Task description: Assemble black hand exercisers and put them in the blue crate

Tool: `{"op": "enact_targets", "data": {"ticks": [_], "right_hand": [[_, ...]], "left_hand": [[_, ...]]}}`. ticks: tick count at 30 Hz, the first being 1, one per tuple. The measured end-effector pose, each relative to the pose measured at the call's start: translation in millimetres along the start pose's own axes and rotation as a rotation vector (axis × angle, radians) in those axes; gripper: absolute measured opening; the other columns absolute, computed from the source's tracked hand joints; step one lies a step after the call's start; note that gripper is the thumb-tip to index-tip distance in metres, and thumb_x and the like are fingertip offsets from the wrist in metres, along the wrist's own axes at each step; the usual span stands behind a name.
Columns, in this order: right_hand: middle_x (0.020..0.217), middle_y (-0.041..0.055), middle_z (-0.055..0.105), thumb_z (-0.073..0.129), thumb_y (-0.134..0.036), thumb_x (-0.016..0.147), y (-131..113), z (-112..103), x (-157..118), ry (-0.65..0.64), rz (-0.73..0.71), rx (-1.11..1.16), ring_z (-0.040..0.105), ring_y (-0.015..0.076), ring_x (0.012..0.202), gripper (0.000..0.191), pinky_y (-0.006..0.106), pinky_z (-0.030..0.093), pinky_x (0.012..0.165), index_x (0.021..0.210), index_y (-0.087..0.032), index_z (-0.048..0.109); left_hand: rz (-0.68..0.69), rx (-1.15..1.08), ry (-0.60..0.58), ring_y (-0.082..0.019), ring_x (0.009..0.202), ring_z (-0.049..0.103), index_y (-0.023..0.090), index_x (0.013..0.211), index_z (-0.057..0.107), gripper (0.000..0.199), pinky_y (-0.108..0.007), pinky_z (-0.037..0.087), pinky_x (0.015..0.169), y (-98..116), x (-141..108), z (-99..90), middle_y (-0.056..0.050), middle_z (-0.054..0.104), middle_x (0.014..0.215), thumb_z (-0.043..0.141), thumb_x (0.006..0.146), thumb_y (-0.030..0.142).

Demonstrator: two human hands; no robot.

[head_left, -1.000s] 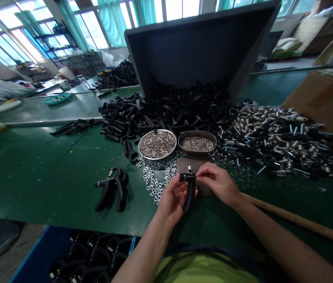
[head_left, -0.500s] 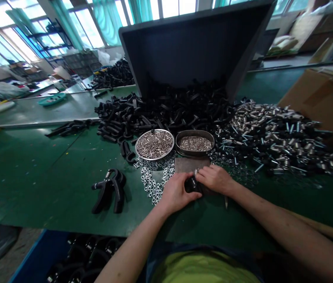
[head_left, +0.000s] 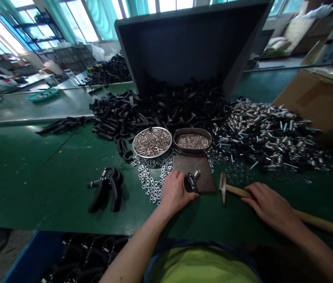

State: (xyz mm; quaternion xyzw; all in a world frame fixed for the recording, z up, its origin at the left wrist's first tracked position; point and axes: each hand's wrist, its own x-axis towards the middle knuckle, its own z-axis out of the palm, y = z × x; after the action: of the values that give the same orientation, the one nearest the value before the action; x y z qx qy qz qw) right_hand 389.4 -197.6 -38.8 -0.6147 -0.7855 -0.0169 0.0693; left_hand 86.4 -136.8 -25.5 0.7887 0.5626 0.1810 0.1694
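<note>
My left hand [head_left: 175, 193] grips a black clamp part [head_left: 191, 183] at the left side of a flat metal plate [head_left: 207, 167]. A metal spring [head_left: 196, 174] sits at the part's upper end. To the right, my right hand [head_left: 268, 204] is around the wooden handle of a hammer [head_left: 237, 191], whose head points toward the plate. Its fingertips rest on the handle, which continues under the hand to the lower right. An assembled black clamp [head_left: 107, 188] lies on the green table at the left.
Behind the plate stand a round dish of rivets [head_left: 152, 142] and an oval tin [head_left: 192, 140]. Loose nuts [head_left: 151, 182] lie left of it. Beyond are black parts spilling from a grey bin [head_left: 181, 51], a pile of springs and screws [head_left: 275, 133], and a cardboard box [head_left: 308, 100].
My right hand has left the part and moved right onto the hammer handle. The hammer and the plate's right side now show. The view has shifted slightly.
</note>
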Motion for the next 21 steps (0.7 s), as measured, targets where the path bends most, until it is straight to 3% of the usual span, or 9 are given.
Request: {"op": "enact_targets", "data": {"ticks": [2,5,9,11,14,19,21], "right_hand": [[0.082,0.0081,0.063,0.038,-0.044,0.090,-5.4,-6.5,-0.1,-0.014,0.055,0.025,0.061,0.0234,0.071,0.034,0.035,0.045,0.061,0.086,-0.018,0.058],[0.084,0.0062,0.067,0.033,-0.042,0.093,-32.5,-30.4,18.7,0.010,0.094,0.207,0.064,0.0210,0.067,0.033,0.032,0.047,0.056,0.096,-0.020,0.058],[0.108,0.0090,0.067,0.028,-0.032,0.095,-73.8,-48.6,49.0,0.188,0.014,0.504,0.066,0.0197,0.089,0.039,0.032,0.053,0.073,0.126,-0.022,0.049],[0.115,0.0081,0.065,0.030,-0.027,0.094,-85.1,-46.2,58.2,0.146,-0.065,0.503,0.064,0.0200,0.098,0.039,0.034,0.052,0.081,0.127,-0.022,0.050],[0.113,0.0045,0.067,0.035,-0.024,0.092,-90.2,-45.3,62.5,0.025,-0.137,0.446,0.064,0.0204,0.101,0.035,0.037,0.052,0.086,0.119,-0.024,0.057],[0.113,0.0085,0.067,0.029,-0.026,0.095,-90.2,-51.0,56.4,0.316,-0.022,0.549,0.067,0.0181,0.091,0.038,0.030,0.055,0.075,0.127,-0.020,0.049],[0.108,0.0083,0.069,0.029,-0.026,0.095,-88.1,-43.4,56.6,0.253,-0.044,0.502,0.068,0.0187,0.086,0.037,0.029,0.055,0.071,0.124,-0.020,0.052]], "left_hand": [[0.002,-0.007,-0.007,-0.025,0.096,0.052,0.019,0.100,0.059,0.057,-0.037,0.044,0.083,0.2,0.3,-1.0,-0.007,0.058,0.101,0.080,0.054,0.045],[0.004,-0.014,-0.014,-0.025,0.095,0.052,0.019,0.099,0.059,0.056,-0.036,0.044,0.083,0.6,-0.3,-2.0,-0.006,0.057,0.101,0.080,0.054,0.044],[-0.002,-0.028,-0.007,-0.025,0.097,0.052,0.019,0.099,0.059,0.056,-0.037,0.044,0.084,0.9,-0.6,-2.2,-0.006,0.057,0.101,0.080,0.053,0.044],[-0.005,-0.035,-0.004,-0.025,0.098,0.052,0.020,0.099,0.059,0.057,-0.038,0.044,0.085,1.1,-0.3,-2.0,-0.006,0.057,0.102,0.080,0.052,0.044],[-0.010,-0.042,-0.005,-0.026,0.099,0.052,0.020,0.098,0.059,0.057,-0.038,0.043,0.086,1.6,0.2,-2.3,-0.007,0.057,0.101,0.081,0.051,0.043],[-0.016,-0.021,-0.016,-0.026,0.097,0.052,0.019,0.097,0.059,0.056,-0.038,0.044,0.083,2.2,0.7,-3.7,-0.007,0.057,0.100,0.080,0.052,0.046],[-0.019,-0.020,-0.019,-0.025,0.096,0.052,0.019,0.097,0.059,0.056,-0.037,0.044,0.083,2.4,0.6,-3.7,-0.006,0.058,0.100,0.080,0.052,0.046]]}}
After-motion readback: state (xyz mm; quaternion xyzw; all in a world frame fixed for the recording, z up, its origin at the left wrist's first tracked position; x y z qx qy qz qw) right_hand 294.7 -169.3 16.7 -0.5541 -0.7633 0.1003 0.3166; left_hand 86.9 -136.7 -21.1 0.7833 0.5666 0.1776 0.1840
